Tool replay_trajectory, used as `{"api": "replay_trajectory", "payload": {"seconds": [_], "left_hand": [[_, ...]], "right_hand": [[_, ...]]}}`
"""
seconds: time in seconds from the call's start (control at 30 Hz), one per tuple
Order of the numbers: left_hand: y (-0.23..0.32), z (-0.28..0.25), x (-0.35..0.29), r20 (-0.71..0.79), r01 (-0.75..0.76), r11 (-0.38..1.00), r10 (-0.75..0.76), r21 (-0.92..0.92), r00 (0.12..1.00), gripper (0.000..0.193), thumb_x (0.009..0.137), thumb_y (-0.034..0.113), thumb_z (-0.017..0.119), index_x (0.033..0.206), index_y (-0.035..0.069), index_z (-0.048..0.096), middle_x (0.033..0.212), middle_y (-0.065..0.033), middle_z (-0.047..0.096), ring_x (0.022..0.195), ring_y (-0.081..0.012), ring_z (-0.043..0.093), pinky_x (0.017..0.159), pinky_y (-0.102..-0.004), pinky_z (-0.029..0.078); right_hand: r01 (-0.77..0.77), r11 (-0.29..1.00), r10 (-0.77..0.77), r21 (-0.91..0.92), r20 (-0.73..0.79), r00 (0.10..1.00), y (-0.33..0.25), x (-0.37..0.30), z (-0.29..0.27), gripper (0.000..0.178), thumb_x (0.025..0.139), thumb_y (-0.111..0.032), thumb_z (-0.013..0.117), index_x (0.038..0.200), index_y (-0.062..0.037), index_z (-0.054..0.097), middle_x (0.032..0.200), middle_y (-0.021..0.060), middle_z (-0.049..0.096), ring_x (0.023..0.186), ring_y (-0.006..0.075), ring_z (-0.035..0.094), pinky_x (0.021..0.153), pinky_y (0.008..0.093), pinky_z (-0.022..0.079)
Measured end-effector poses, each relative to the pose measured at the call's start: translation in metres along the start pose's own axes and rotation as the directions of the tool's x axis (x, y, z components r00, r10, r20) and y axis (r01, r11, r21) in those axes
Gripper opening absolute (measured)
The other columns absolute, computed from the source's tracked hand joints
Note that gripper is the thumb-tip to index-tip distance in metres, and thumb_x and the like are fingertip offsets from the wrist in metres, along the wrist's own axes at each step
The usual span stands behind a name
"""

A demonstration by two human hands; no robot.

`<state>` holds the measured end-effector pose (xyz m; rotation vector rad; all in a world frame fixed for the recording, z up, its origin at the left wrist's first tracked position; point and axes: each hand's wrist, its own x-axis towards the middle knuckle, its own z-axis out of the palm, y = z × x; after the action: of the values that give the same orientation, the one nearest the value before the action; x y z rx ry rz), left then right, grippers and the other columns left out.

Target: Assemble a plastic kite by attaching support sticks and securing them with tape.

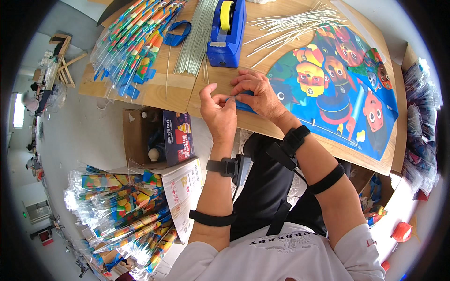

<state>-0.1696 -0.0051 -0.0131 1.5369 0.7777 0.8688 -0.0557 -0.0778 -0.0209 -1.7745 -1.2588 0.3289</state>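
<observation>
A blue kite sail (328, 105) printed with cartoon animal faces lies spread over the right part of the wooden table. Its left corner reaches my two hands at the front edge of the table. My left hand (219, 110) is closed, thumb and fingers pinched on this blue corner. Close against it, my right hand (256, 93) pinches the same corner, its fingers curled. The fingers hide what exactly lies between the fingertips. A blue tape dispenser (224, 51) with a yellow roll stands just beyond my hands.
Thin pale rods (197, 40) lie in a bundle left of the dispenser, with loose rods (286, 29) on its right. Rolled printed kites (136, 44) cover the table's left end. Below stand an open cardboard box (178, 138) and a heap of packed kites (124, 206).
</observation>
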Motion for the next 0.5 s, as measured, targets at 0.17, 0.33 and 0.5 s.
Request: {"api": "replay_trajectory", "payload": {"seconds": [0.17, 0.33, 0.5], "left_hand": [[-0.0021, -0.0013, 0.0005, -0.005, -0.012, 1.000, 0.012, 0.015, 1.000, 0.048, 0.072, -0.012, 0.061, 0.113, 0.001, 0.042, 0.067, -0.0049, 0.055, 0.059, -0.0099, 0.051, 0.057, -0.0247, 0.043], [-0.0058, -0.0031, 0.0016, -0.019, -0.035, 0.998, 0.036, 0.048, 0.999, 0.046, 0.072, -0.012, 0.061, 0.112, 0.001, 0.044, 0.066, -0.0049, 0.055, 0.059, -0.0113, 0.052, 0.060, -0.0266, 0.043], [-0.0042, -0.0011, 0.0001, -0.007, -0.074, 0.993, 0.075, 0.090, 0.997, 0.043, 0.072, -0.011, 0.060, 0.110, 0.001, 0.044, 0.065, -0.0047, 0.055, 0.059, -0.0121, 0.051, 0.061, -0.0275, 0.043]], "right_hand": [[0.015, 1.000, -0.015, -0.003, -0.017, 1.000, 0.0001, 0.0001, 0.0008, 0.016, 0.070, -0.013, 0.069, 0.085, -0.0111, 0.067, 0.107, 0.0015, 0.062, 0.123, 0.0256, 0.041, 0.104, 0.0415, 0.023], [0.029, 0.999, -0.029, -0.014, -0.041, 0.999, 0.0010, 0.0000, 0.0039, 0.013, 0.069, -0.012, 0.069, 0.082, -0.0112, 0.067, 0.105, 0.0020, 0.063, 0.121, 0.0262, 0.043, 0.102, 0.0422, 0.024], [0.097, 0.983, -0.105, -0.153, -0.044, 0.994, 0.0027, 0.0007, 0.0070, 0.010, 0.071, -0.013, 0.066, 0.080, -0.0093, 0.065, 0.102, 0.0010, 0.062, 0.119, 0.0264, 0.043, 0.101, 0.0428, 0.025]]}}
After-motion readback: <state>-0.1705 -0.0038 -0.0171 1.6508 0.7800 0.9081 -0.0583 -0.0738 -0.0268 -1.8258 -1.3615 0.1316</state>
